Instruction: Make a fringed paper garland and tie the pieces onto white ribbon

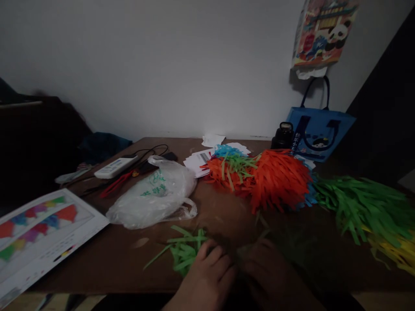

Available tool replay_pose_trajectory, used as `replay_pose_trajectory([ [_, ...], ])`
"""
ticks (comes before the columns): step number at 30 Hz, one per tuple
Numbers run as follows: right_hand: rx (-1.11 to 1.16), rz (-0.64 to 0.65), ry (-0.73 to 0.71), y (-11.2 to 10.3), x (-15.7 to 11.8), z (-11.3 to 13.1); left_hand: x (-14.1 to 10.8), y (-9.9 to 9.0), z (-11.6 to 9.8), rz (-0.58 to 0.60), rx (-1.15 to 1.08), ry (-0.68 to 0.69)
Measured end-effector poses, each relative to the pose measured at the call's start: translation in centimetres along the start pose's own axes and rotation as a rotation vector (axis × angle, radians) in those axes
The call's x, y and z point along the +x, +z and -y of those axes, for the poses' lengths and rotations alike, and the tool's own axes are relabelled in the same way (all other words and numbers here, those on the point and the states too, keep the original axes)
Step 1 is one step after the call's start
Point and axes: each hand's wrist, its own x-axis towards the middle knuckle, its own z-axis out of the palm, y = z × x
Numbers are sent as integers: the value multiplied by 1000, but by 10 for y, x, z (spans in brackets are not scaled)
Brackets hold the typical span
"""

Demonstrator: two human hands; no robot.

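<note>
Near the table's front edge, my left hand (214, 270) is closed on a light green fringed paper tassel (184, 255), whose strips fan out to the left. Close beside it on the right, my right hand (269, 268) has its fingers curled in deep shadow. Faint dark green strips (292, 244) show beyond that hand, seemingly part of the same tassel. What lies between the two hands is too dark to make out. Farther back lie orange-red tassels (279, 179), with small green and blue fringes on the left one. Large green tassels (366, 203) spread out at the right over yellow ones (394, 252).
A white plastic bag (155, 196) lies left of centre, behind a printed box or sheet (42, 242). Farther back are a power strip (116, 166) with cables and white papers (197, 162). A black bottle (282, 136) and blue tote bag (320, 131) stand at the back right.
</note>
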Motion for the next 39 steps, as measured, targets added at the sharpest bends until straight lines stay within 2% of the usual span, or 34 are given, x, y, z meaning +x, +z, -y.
replay_pose_trajectory([
  [3, -23, 46, 19, 6, -2, -1, -10, 19, 4, -113, -45, 8],
  [6, -38, 51, -1, 8, -8, -7, -13, 14, 6, -113, -89, -8],
  [11, 0, 32, 103, 6, -22, -20, -7, -29, 6, 135, -127, -158],
  [14, -58, 24, 206, 13, -27, -24, -6, -41, 9, 192, -108, -258],
  [18, -309, -22, 346, 23, -21, -24, -8, -36, 12, 220, 23, -381],
  [20, -386, -34, 368, 25, -16, -23, -9, -31, 13, 252, 70, -427],
  [26, -458, 69, 415, 19, -10, -26, -5, -26, 15, 394, 146, -493],
  [28, -484, 59, 444, 14, -10, -26, -2, -27, 16, 433, 144, -508],
  [30, -494, -13, 467, 7, -7, -25, 1, -30, 16, 457, 116, -522],
  [33, -310, -144, 334, -1, 0, -16, 6, -33, 16, 470, 57, -532],
  [36, -48, -78, 90, 2, 8, -3, 10, -35, 17, 491, 28, -560],
  [39, -37, -14, 17, 16, 10, 2, 11, -37, 20, 490, 3, -593],
])
